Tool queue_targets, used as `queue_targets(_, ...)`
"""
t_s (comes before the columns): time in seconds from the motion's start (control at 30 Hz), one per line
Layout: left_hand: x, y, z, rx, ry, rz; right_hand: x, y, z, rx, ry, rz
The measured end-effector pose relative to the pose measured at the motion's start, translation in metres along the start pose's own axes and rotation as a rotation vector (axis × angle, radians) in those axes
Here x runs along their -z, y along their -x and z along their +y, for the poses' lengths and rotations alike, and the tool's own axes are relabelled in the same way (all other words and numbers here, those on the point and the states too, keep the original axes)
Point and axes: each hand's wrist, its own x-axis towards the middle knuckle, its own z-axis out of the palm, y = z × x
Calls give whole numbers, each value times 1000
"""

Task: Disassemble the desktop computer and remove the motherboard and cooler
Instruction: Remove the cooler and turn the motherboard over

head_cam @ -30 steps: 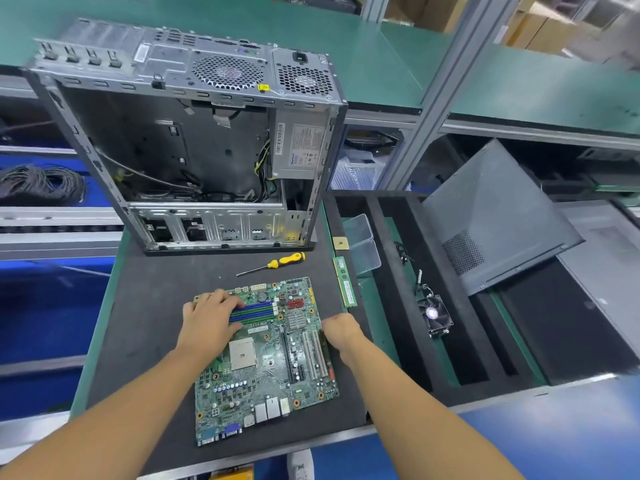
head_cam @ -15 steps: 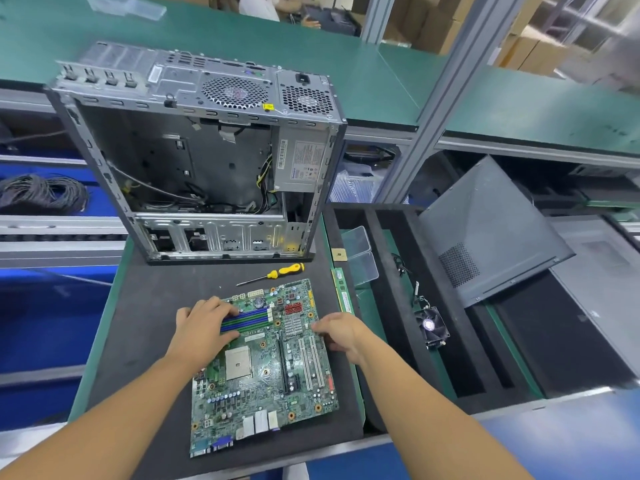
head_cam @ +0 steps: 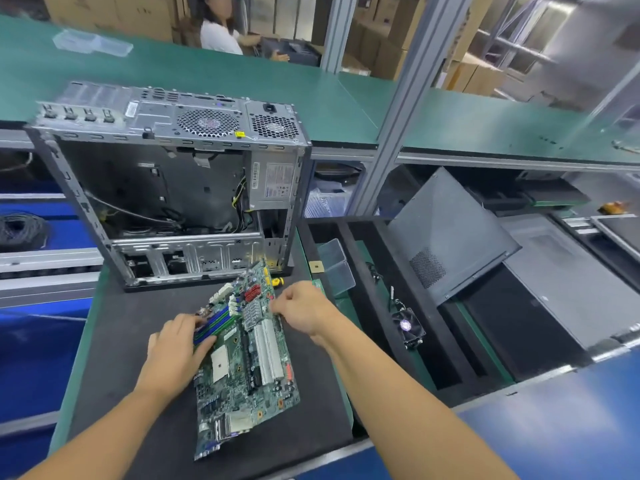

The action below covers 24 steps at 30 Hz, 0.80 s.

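The green motherboard [head_cam: 249,372] is tilted up off the black mat [head_cam: 131,341], its far end raised toward the case. My left hand [head_cam: 173,351] grips its left edge by the blue memory slots. My right hand [head_cam: 301,311] pinches its right edge near the heatsink. The open grey computer case [head_cam: 166,188] stands behind on its side, with the power supply [head_cam: 273,185] inside. The black cooler [head_cam: 407,327] lies in the foam tray to the right.
A yellow-handled screwdriver [head_cam: 277,281] peeks out behind the board. A memory stick [head_cam: 318,284], a clear plastic box [head_cam: 334,268] and the grey side panel [head_cam: 446,233] sit right of the mat. A person works beyond the green shelf [head_cam: 485,126].
The motherboard lay flat on the mat; both hands have lifted and tilted it, its far end rising toward the case. The camera view has also moved down and left.
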Motion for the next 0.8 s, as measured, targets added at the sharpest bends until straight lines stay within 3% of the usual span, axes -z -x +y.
queue_targets(0.4, -25, -27, 105, -141, 158, -5, 139, 31, -17, 143, 227, 412)
queue_targets(0.8, -106, -106, 251, -295, 197, -79, 307, -23, 45, 54, 437, 556)
